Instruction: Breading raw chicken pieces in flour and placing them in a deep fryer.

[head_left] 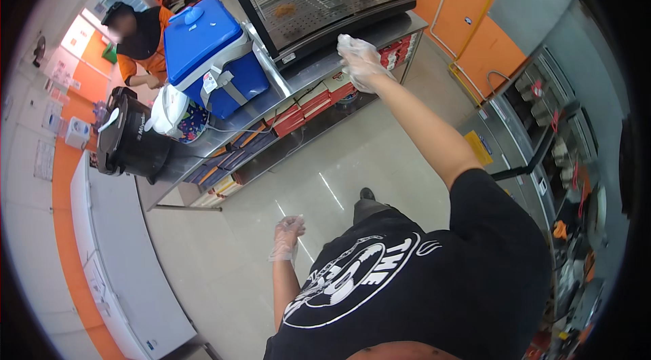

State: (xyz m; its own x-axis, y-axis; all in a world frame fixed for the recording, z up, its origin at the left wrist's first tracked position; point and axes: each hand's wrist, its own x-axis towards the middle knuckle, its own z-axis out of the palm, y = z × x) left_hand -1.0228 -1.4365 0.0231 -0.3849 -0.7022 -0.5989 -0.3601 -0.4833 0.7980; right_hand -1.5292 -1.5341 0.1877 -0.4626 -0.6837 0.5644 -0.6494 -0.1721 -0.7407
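My right hand [360, 62], in a clear plastic glove, is stretched out at the front edge of the steel counter [313, 74]. It is just before the glass-fronted food display case [351, 18], and whether it touches the counter or case cannot be told. A small orange-brown food piece [285, 9] lies on the perforated tray inside. My left hand [289, 234], gloved too, hangs low over the tiled floor, its fingers bent and no object visible in it. The grip of both hands is unclear under the loose plastic.
Left of the case stand a blue cooler box [203, 39], a patterned tub with a white lid [185, 115] and a black lidded container [135, 138]. Boxes [305, 105] fill the shelf below. A person [140, 44] stands beyond. A white chest freezer [132, 268] is at left, kitchen equipment [549, 105] at right.
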